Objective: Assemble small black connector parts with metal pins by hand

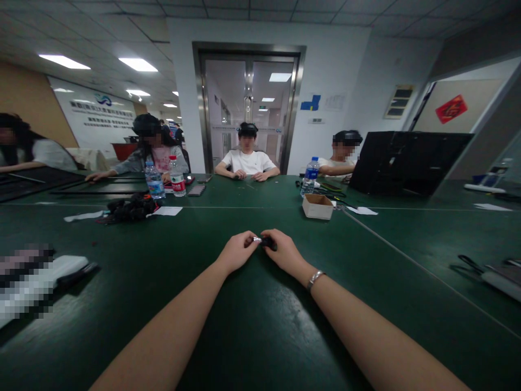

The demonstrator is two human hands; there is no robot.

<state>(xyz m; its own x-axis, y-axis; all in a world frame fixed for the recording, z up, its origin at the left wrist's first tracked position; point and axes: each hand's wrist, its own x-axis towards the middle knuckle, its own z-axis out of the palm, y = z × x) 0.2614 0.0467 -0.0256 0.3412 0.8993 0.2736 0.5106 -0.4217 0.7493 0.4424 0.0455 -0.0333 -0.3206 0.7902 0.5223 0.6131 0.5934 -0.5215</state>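
Above the green table (pixel 252 336), both hands meet at a small object. My left hand (pixel 236 252) is closed, its thumb and fingertips pinching a shiny silver piece (pixel 256 239). Against it, a small black piece (pixel 267 243) sits in the closed fingers of my right hand (pixel 285 253). Whether the silver and black pieces are joined or only touching, I cannot tell, and both are too small and too covered by fingers to name. A silver bracelet (pixel 315 279) circles the right wrist.
Ahead stands an open cardboard box (pixel 317 209) beside a blue-capped bottle (pixel 310 178). Black cables (pixel 132 209) lie bundled at left, near two bottles (pixel 177 179). A large black panel (pixel 411 163) rises at right. Several people sit around the table, one (pixel 247 160) directly opposite.
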